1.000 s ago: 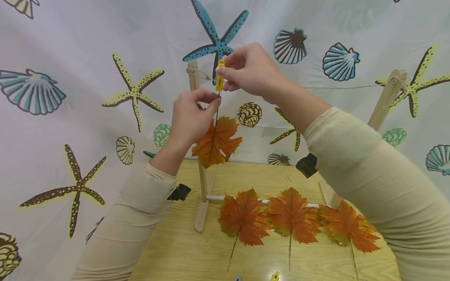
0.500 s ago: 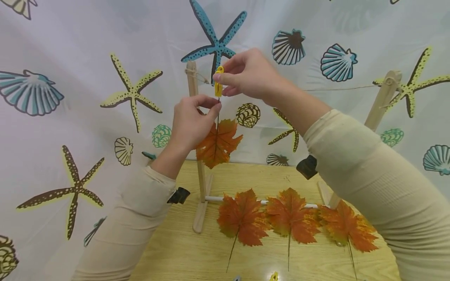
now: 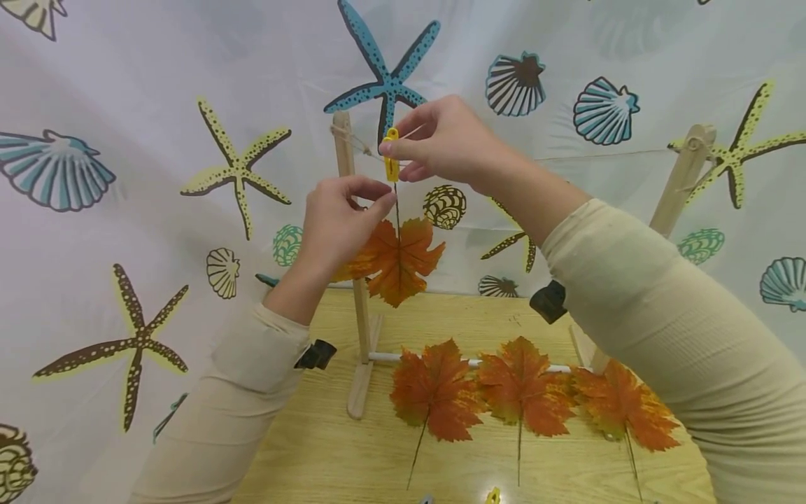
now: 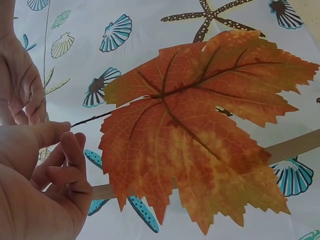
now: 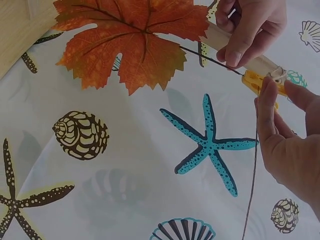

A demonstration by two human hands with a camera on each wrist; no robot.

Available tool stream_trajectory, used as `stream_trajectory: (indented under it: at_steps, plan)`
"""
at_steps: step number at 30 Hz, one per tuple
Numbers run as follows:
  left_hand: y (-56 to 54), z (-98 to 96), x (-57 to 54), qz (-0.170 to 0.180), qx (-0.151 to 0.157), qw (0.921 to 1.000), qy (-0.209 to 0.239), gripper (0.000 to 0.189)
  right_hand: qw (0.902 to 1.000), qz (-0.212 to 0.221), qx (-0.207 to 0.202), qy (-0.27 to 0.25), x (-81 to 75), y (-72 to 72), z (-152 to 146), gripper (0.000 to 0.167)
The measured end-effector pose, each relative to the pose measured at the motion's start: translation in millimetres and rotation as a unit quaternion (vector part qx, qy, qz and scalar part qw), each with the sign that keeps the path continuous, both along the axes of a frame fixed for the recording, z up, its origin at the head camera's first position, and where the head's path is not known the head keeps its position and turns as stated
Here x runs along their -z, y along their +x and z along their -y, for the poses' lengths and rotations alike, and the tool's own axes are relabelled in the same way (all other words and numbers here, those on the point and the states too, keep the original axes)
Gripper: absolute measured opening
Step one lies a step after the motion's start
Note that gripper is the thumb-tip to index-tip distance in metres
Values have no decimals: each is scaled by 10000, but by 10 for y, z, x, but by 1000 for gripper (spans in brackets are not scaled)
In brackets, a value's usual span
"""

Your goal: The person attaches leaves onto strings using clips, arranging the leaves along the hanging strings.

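An orange artificial maple leaf (image 3: 403, 266) hangs with its dark stem upward beside the left wooden post. Thumb and index finger of my left hand (image 3: 334, 220) pinch that stem, as the leaf (image 4: 185, 115) in the left wrist view also shows. Just above, my right hand (image 3: 450, 143) pinches a yellow clothespin (image 3: 392, 162), whose lower end meets the stem tip. In the right wrist view the twine (image 5: 254, 170) runs up to the clothespin (image 5: 254, 81); whether its jaws grip twine and stem is partly hidden by fingers.
Twine (image 3: 604, 155) spans from the left post (image 3: 343, 147) to the right post (image 3: 683, 178). On the table (image 3: 315, 448) lie several more leaves (image 3: 437, 392) before a white rod (image 3: 384, 357). Another yellow clothespin (image 3: 493, 496) shows at the bottom edge. A printed curtain hangs behind.
Both hands have moved slightly down with the clothespin and stem. The leaf has swung a little to the right, and another orange leaf part now shows behind the left hand.
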State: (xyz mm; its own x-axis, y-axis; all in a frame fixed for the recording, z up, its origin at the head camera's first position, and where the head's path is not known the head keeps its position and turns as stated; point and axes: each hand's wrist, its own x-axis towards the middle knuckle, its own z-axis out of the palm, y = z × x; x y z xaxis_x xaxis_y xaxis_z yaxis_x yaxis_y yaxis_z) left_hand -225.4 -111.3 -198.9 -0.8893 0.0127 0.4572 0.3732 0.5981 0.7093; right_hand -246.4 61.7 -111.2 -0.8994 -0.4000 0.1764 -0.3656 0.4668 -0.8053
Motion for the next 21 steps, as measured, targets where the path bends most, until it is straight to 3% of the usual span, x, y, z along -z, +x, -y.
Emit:
stream_trajectory:
  at_steps: [16,21]
  plan:
    - [32,17,-2,143,-187,9996,-136,29,9997,69,-160,193,28,81,-80,49]
    - [39,57,36,210,-117,9997,-79,29,9998,76,-142,151,82,73,-150,50]
